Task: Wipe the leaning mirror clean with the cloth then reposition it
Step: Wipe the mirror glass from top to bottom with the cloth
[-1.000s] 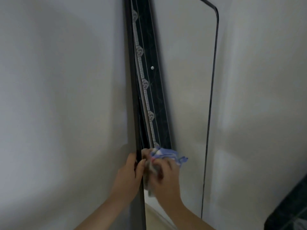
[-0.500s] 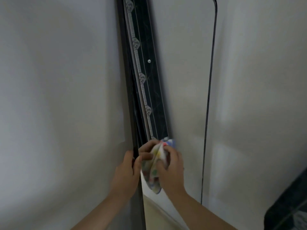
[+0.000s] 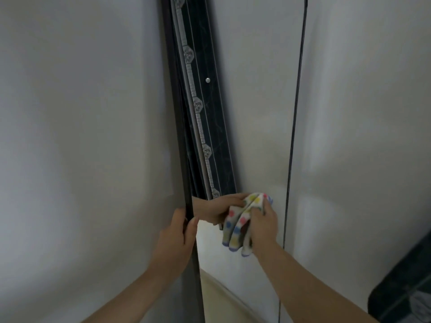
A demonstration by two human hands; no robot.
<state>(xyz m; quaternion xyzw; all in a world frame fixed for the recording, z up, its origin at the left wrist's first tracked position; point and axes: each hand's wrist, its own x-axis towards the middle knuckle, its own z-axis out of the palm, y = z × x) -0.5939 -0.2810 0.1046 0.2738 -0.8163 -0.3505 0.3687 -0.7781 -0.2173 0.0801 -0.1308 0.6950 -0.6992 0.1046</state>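
A tall mirror [image 3: 258,113] with a thin black frame leans against the pale wall, seen nearly edge-on. My left hand [image 3: 177,238] grips its left frame edge [image 3: 184,159], fingers wrapped round it. My right hand [image 3: 264,226] presses a bunched white cloth [image 3: 240,220] with coloured dots and blue trim flat against the glass, near the lower middle. A reflection of that hand shows in the glass just left of the cloth. The mirror also reflects a dark patterned door or panel strip.
Pale walls fill both sides of the view. A dark patterned object [image 3: 405,287] sits at the lower right corner. A beige floor or skirting shows reflected at the bottom of the glass [image 3: 217,297].
My right hand with the cloth has slid a little to the right across the glass, and the cloth now shows more of its dotted side. My left hand stays on the frame edge.
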